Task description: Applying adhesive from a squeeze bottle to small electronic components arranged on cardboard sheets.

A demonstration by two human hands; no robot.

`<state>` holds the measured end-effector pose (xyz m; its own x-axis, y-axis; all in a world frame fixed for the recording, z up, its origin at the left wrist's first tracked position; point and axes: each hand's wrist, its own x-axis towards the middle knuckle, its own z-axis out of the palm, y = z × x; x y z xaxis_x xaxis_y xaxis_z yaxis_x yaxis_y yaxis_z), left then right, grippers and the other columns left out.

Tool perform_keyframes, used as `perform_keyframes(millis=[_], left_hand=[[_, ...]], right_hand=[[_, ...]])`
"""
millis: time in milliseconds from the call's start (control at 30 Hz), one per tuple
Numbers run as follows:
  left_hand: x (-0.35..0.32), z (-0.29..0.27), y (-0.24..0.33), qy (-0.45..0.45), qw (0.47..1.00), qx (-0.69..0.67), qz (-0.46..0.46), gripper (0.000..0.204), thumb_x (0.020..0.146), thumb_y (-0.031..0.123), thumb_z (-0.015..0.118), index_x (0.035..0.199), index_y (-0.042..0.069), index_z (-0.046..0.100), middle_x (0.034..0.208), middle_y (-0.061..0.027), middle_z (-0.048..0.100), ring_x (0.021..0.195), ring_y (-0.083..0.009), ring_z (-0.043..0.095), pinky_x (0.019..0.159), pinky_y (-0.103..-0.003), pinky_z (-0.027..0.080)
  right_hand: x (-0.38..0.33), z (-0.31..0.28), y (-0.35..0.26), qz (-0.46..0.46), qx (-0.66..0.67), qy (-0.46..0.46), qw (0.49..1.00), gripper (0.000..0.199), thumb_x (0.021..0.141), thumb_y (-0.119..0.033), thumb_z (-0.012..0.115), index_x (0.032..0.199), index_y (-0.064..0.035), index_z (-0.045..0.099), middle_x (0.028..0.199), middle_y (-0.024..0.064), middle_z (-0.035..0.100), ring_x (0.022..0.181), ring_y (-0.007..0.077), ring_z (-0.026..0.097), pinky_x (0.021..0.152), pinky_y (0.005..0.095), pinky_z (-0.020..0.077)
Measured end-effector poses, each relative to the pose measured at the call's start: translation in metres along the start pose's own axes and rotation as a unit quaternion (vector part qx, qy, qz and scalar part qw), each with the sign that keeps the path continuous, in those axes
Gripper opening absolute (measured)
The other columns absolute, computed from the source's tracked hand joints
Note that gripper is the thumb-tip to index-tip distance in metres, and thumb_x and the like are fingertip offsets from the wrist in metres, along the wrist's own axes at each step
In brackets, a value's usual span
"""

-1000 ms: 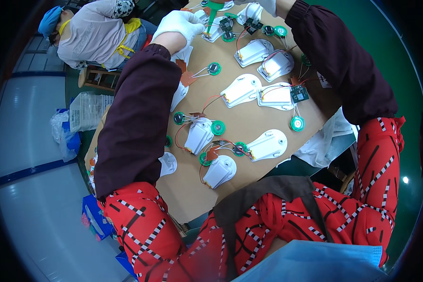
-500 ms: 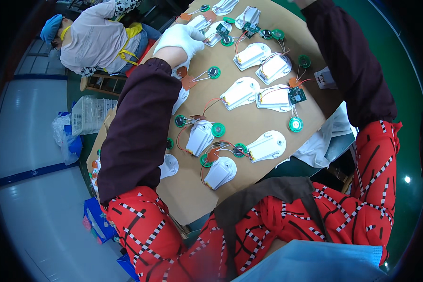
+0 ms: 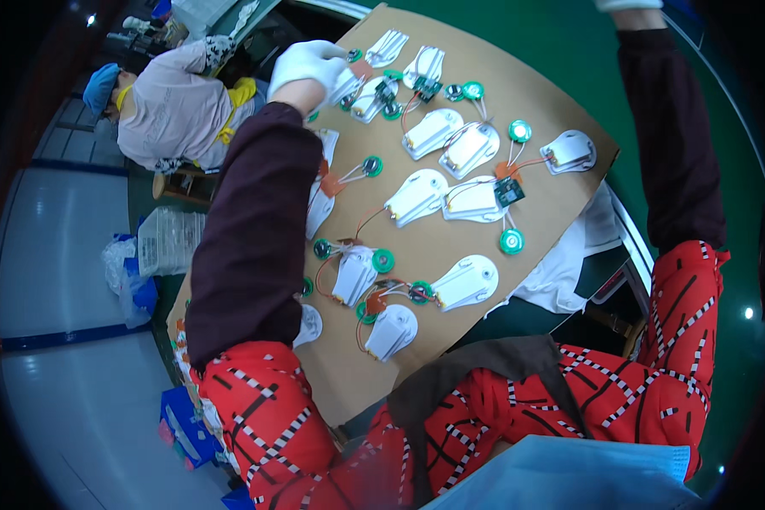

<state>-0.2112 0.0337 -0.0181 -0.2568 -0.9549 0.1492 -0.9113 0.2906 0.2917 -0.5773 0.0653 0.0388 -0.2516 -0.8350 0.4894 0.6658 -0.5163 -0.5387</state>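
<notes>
Head view: top edge crops the right hand (image 3: 630,5).

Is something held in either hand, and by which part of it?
It cannot be told: the left hand is at a white casing, but any grip is unclear; the right hand is mostly out of view.

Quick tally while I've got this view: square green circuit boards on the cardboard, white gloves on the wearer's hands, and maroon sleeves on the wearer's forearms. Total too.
Green circuit boards: 3
White gloves: 2
Maroon sleeves: 2
Total: 7
</notes>
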Motion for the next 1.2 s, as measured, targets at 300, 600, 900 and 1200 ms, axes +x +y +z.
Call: perform_keyframes(millis=[300,600,900,1200], left_hand=[[0.067,0.054,0.038,-0.045,0.966,0.252,-0.041,0.029,0.077,0.023,0.068,0.102,0.011,0.072,0.104,-0.0160,0.068,0.095,-0.0319,0.066,0.086,-0.038,0.052],[0.061,0.029,0.036,-0.092,0.991,0.092,0.015,0.025,0.081,0.021,0.065,0.102,0.006,0.067,0.101,-0.0182,0.068,0.096,-0.0325,0.066,0.084,-0.038,0.051],[0.059,0.035,0.037,0.009,0.996,0.079,-0.041,0.034,0.093,0.030,0.051,0.116,0.005,0.055,0.110,-0.0223,0.064,0.106,-0.0390,0.060,0.090,-0.043,0.047],[0.066,0.043,0.047,0.008,0.986,0.163,-0.021,0.035,0.094,0.033,0.048,0.116,0.007,0.055,0.107,-0.0220,0.066,0.101,-0.0382,0.063,0.089,-0.045,0.049]], right_hand=[[-0.022,-0.019,0.040,0.177,-0.038,-0.029,0.983,0.024,0.094,-0.025,0.059,0.110,-0.0076,0.059,0.099,0.0083,0.067,0.075,0.0158,0.065,0.065,0.0319,0.0568],[-0.009,-0.015,0.086,0.195,-0.186,0.058,0.961,0.038,0.081,-0.025,0.074,0.109,-0.0025,0.061,0.091,0.0092,0.067,0.067,0.0187,0.064,0.059,0.0312,0.0546],[-0.023,0.022,0.102,0.111,-0.261,-0.047,0.958,0.056,0.076,-0.021,0.077,0.124,-0.0061,0.052,0.109,0.0052,0.062,0.092,0.0165,0.063,0.068,0.0297,0.0544],[-0.030,0.035,0.107,0.000,-0.517,-0.033,0.855,0.069,0.064,-0.025,0.085,0.121,-0.0019,0.053,0.112,0.0131,0.062,0.100,0.0239,0.062,0.087,0.0341,0.0506]])
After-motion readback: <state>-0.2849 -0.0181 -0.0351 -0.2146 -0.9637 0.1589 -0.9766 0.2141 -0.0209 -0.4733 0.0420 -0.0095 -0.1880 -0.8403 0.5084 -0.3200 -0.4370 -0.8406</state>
